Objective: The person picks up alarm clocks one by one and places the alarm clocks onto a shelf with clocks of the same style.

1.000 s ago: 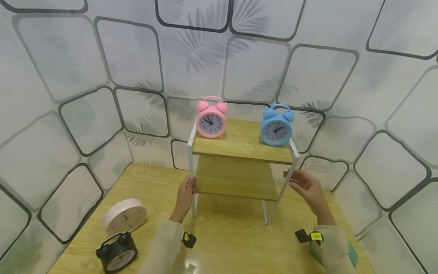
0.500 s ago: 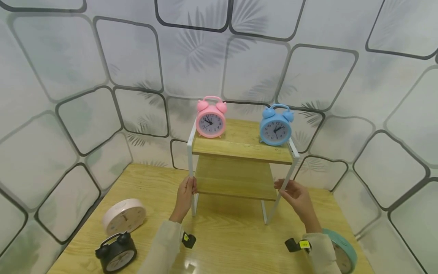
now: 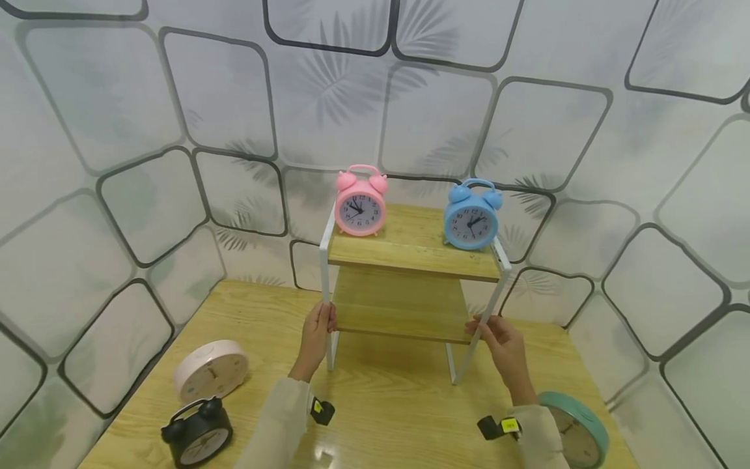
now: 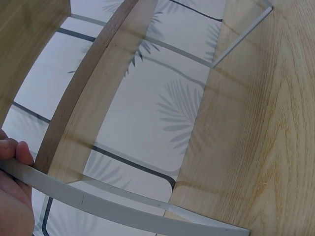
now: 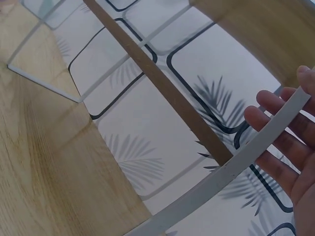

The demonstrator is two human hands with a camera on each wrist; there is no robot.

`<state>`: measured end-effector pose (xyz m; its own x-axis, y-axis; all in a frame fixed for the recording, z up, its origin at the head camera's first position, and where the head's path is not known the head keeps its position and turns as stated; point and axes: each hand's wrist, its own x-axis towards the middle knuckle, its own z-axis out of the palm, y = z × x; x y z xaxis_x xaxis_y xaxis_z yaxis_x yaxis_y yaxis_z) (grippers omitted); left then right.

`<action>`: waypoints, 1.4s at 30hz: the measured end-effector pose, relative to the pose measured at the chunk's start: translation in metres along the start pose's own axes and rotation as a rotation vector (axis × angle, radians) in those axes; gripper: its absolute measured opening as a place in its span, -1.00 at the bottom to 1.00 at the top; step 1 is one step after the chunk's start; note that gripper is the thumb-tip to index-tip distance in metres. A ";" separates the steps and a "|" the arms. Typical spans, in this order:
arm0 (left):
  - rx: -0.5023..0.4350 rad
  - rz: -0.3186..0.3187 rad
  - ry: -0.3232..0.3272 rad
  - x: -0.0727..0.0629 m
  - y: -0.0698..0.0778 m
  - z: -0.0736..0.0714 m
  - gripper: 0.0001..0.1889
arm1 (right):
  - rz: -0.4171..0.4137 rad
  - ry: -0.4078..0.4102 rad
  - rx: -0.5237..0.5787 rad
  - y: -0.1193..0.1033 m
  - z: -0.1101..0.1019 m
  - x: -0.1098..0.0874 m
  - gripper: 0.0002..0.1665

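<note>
A two-tier shelf rack (image 3: 413, 256) with wooden boards and white metal side frames stands on the wooden table. My left hand (image 3: 314, 335) grips its left front leg at the level of the lower board (image 3: 401, 306). In the left wrist view, fingertips curl over the pale leg (image 4: 106, 205). On the other side, my right hand (image 3: 505, 348) has its fingers round the right front leg, thumb on the near side. The right wrist view shows those fingers behind the white leg (image 5: 241, 162). A pink alarm clock (image 3: 360, 213) and a blue alarm clock (image 3: 471, 223) stand on the top board.
Left of the rack, a pale pink round clock (image 3: 211, 371) and a black twin-bell alarm clock (image 3: 202, 438) are on the table (image 3: 387, 417). A teal round clock (image 3: 577, 426) lies by my right sleeve, partly covered. Patterned walls (image 3: 340, 117) close off the back and sides.
My right hand has come in from the right, its fingers moving down and closing round the right leg. More of the teal clock shows now. My left hand and the rack stay put.
</note>
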<state>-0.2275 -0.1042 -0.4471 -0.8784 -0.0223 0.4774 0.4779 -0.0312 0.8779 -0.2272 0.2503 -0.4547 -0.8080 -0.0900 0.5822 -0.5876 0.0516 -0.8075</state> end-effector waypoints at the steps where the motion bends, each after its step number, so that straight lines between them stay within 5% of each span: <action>1: 0.003 0.004 -0.002 0.000 0.000 0.000 -0.67 | -0.006 0.008 0.012 0.001 0.001 0.000 -0.78; 8: -0.001 -0.017 0.007 0.002 0.003 0.000 -0.66 | -0.024 0.028 0.061 0.002 0.005 -0.002 -0.82; 16: 0.058 -0.119 0.034 0.000 0.009 -0.002 -0.65 | 0.014 0.052 -0.035 0.005 0.004 -0.006 -0.84; 21: 0.095 -0.122 0.022 0.000 0.008 -0.005 -0.66 | 0.018 0.056 -0.090 0.008 0.003 -0.007 -0.85; 28: 0.215 -0.040 0.056 0.004 -0.007 -0.014 -0.73 | -0.006 0.057 -0.147 0.003 0.005 -0.007 -0.86; 34: 0.453 0.033 0.105 0.002 0.001 -0.021 -0.78 | 0.001 0.048 -0.187 -0.014 0.011 -0.007 -0.90; 42: 0.767 0.196 0.074 -0.005 0.012 -0.032 -0.69 | 0.030 0.046 -0.218 -0.017 0.012 -0.007 -0.91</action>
<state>-0.2175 -0.1365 -0.4403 -0.7633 -0.0236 0.6456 0.4634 0.6762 0.5727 -0.2110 0.2377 -0.4457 -0.8237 -0.0402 0.5656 -0.5542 0.2678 -0.7881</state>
